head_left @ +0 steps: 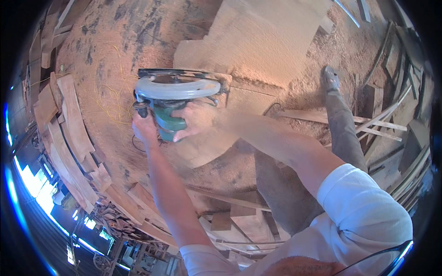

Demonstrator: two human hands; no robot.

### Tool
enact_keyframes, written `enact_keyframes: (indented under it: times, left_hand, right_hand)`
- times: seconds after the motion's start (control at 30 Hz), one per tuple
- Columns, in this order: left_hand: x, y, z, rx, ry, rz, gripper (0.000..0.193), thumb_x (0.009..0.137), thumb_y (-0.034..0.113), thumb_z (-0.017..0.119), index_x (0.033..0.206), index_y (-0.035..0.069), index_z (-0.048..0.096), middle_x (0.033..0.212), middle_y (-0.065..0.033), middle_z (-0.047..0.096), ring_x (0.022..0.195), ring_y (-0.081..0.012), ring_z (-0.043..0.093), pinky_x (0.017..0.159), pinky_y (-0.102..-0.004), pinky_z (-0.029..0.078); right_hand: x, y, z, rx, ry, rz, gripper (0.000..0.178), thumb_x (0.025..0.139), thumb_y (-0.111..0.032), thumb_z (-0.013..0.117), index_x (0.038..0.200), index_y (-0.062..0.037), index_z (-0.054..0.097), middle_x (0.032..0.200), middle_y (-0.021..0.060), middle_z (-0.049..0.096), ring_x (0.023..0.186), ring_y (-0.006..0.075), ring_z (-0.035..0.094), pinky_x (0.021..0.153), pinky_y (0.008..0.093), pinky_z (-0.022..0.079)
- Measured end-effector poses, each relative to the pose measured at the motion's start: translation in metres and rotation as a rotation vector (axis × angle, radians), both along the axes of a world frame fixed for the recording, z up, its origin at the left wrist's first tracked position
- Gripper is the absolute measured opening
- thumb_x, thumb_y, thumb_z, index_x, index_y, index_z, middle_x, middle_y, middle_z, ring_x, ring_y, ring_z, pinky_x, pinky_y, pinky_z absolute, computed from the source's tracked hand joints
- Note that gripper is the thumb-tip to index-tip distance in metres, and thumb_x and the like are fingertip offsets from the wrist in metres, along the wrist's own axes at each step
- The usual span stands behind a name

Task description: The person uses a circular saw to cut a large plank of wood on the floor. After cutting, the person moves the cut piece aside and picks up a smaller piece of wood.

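Observation:
A large circular saw [178, 89] with a pale grey curved guard and a green motor housing [169, 120] rests on a flat wooden board [202, 154]. My left hand [145, 127] is wrapped round the dark knob handle [141, 109] at the saw's left end. On the right side of the green housing, my right hand [199, 120] is closed round the saw's grip, which it mostly hides. The blade cannot be seen under the guard. Along the saw's far side runs the dark edge of its base plate [182, 72].
Sawdust covers a big wooden sheet [262, 37] beyond the saw. A yellow cord [110, 108] lies on the dusty floor at left. Stacked planks [73, 115] line the left side; loose strips [304, 115] and boards lie at right. My shoe [331, 79] stands on the sawdust.

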State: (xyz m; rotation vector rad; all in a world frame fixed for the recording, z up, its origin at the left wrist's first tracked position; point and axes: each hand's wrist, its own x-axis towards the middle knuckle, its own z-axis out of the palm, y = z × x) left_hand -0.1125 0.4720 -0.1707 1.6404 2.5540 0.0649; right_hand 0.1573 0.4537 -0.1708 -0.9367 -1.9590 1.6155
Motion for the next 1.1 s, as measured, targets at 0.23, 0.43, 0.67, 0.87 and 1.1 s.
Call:
enact_keyframes:
  times: [0.23, 0.43, 0.67, 0.87, 1.1]
  left_hand:
    - [0.018, 0.003, 0.002, -0.004, -0.035, 0.008, 0.027, 0.096, 0.033, 0.075, 0.114, 0.012, 0.078, 0.098, -0.0196, 0.079, 0.094, -0.0429, 0.076, 0.079, -0.0545, 0.055]
    - [0.014, 0.001, 0.017, -0.047, -0.043, -0.018, 0.032, 0.095, 0.037, 0.076, 0.118, 0.015, 0.077, 0.102, -0.0197, 0.079, 0.098, -0.0431, 0.076, 0.083, -0.0549, 0.057]
    - [0.091, -0.060, 0.067, 0.054, -0.075, -0.005, 0.036, 0.089, 0.027, 0.081, 0.120, 0.011, 0.071, 0.105, -0.0176, 0.079, 0.094, -0.0407, 0.076, 0.083, -0.0537, 0.057]
    - [0.182, -0.149, 0.106, 0.086, -0.186, 0.130, 0.029, 0.081, 0.014, 0.084, 0.106, 0.008, 0.071, 0.094, -0.0153, 0.076, 0.089, -0.0417, 0.074, 0.077, -0.0522, 0.056]
    - [0.196, -0.251, 0.098, 0.209, -0.289, 0.310, 0.032, 0.077, 0.009, 0.083, 0.107, 0.007, 0.074, 0.096, -0.0163, 0.077, 0.091, -0.0388, 0.075, 0.077, -0.0485, 0.057]
  right_hand:
    - [0.001, -0.002, -0.011, -0.039, 0.023, -0.001, 0.086, 0.081, -0.080, 0.077, 0.123, -0.0039, 0.073, 0.094, 0.0259, 0.077, 0.091, 0.0445, 0.077, 0.084, 0.0559, 0.061]
    - [0.002, -0.005, -0.010, 0.001, -0.023, 0.008, 0.088, 0.082, -0.081, 0.074, 0.129, -0.0068, 0.072, 0.095, 0.0255, 0.078, 0.094, 0.0443, 0.077, 0.085, 0.0568, 0.060]
    - [0.072, -0.054, -0.011, 0.038, -0.040, 0.072, 0.095, 0.082, -0.086, 0.071, 0.134, -0.0067, 0.070, 0.101, 0.0203, 0.079, 0.091, 0.0386, 0.078, 0.085, 0.0538, 0.063]
    - [0.150, -0.127, -0.007, 0.121, 0.070, 0.047, 0.084, 0.082, -0.079, 0.078, 0.131, -0.0104, 0.072, 0.112, 0.0175, 0.074, 0.104, 0.0380, 0.071, 0.091, 0.0526, 0.059]
    - [0.171, -0.186, 0.054, 0.156, -0.110, 0.179, 0.076, 0.073, -0.066, 0.092, 0.130, -0.0178, 0.077, 0.138, 0.0182, 0.068, 0.135, 0.0451, 0.059, 0.120, 0.0562, 0.042]
